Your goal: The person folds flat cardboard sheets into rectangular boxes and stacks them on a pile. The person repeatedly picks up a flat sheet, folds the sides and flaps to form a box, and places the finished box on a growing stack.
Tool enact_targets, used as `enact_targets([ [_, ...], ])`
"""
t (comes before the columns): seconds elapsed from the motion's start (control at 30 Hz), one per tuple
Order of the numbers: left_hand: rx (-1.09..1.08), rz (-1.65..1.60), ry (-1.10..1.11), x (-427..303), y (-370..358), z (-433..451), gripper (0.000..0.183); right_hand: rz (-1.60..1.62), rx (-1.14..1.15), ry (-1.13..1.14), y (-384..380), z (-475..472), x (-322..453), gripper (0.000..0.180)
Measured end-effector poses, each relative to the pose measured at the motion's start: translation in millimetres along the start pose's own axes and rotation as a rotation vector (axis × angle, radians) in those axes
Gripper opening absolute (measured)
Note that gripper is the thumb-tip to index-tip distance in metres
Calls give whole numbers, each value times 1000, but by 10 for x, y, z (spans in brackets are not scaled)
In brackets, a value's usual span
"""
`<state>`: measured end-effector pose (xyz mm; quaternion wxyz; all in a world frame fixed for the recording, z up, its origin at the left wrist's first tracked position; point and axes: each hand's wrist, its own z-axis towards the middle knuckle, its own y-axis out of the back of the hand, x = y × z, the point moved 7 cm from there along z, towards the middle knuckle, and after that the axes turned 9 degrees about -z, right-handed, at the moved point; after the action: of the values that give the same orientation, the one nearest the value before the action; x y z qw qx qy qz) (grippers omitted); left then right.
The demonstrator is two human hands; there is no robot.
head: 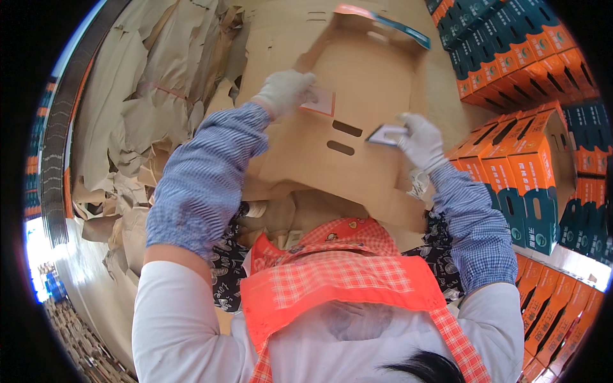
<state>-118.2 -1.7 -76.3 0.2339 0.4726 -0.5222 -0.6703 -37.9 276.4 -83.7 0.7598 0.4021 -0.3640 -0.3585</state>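
Observation:
An open tan cardboard box lies in front of me, its far wall showing orange and dark green print. Toward me, a cardboard flap with two oblong slots spreads out. My left hand, in a white glove, has its fingers over a pale card with an orange border; whether they pinch it or press on it is unclear. In my right hand, also gloved, is a small flat hand tool with a white handle and a dark edge, slightly blurred, near the slots.
Torn brown paper and cardboard sheets are heaped at the left. Orange and dark green printed cartons stand in stacks at the upper right and right. More orange cartons sit at the lower right.

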Motion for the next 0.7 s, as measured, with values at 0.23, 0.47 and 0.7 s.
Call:
enact_targets([
  [0.23, 182, 15, -146, -691, -265, -1535, 41, -146, 694, 235, 76, -215, 158, 47],
  [0.47, 1261, -597, -80, -900, -765, -2709, 82, 241, 1606, 455, -82, -1529, 1025, 65],
  [0.7, -43, -151, 156, 370, -556, -1896, 58, 163, 441, 50, -413, -542, -83, 77],
])
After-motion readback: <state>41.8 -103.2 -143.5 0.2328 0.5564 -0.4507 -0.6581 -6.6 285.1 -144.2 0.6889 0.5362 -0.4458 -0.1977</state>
